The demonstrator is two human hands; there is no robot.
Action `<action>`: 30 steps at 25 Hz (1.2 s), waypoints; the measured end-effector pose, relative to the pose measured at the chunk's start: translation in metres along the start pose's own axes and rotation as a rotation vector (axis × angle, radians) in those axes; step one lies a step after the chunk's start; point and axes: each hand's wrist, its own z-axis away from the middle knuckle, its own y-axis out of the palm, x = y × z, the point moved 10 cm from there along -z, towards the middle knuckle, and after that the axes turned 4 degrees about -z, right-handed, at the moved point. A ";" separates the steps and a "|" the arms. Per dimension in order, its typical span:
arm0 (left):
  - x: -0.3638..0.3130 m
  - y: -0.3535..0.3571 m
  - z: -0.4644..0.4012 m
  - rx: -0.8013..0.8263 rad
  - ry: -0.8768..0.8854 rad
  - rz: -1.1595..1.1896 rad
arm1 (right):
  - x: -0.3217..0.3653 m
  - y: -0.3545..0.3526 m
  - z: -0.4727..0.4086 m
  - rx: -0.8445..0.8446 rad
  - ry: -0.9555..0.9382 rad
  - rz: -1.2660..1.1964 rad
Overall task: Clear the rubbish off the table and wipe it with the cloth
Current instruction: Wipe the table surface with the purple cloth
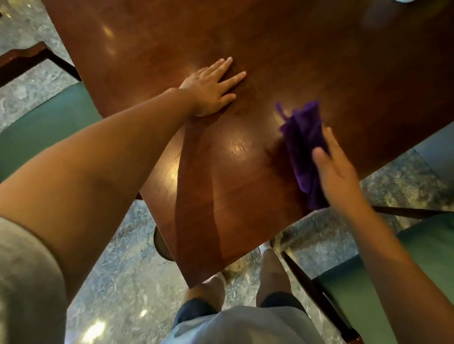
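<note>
Head camera, looking down past the wearer's own arms: a person leans over the corner of a dark wooden table (307, 61), the left hand (211, 88) spread wide and pressed flat on the polished top, seemingly as a brace that steadies the body while the other arm works. The right hand (336, 169), fingers extended and lying along a crumpled purple cloth (303, 144), presses it against the wood near the table's right edge; both hand and cloth are blurred, which suggests a wiping stroke in progress, and whether the thumb hooks under the fabric cannot be told. A flat palm on the cloth, rather than a pinch, would spread pressure over more of the surface. No rubbish shows on the visible part of the tabletop, so the clearing step looks done here and the wiping is the step in hand, though a pale object (403, 1) cut off at the far top edge cannot be identified. Green-seated chairs (49, 127) stand pushed out on either side, leaving the corner open for the person to stand close. The cloth's trailing end sits at the table edge and could slip off.
</note>
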 end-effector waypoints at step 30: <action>0.187 0.042 0.099 -0.279 -0.346 0.210 | 0.068 0.148 -0.162 -0.135 -0.102 0.804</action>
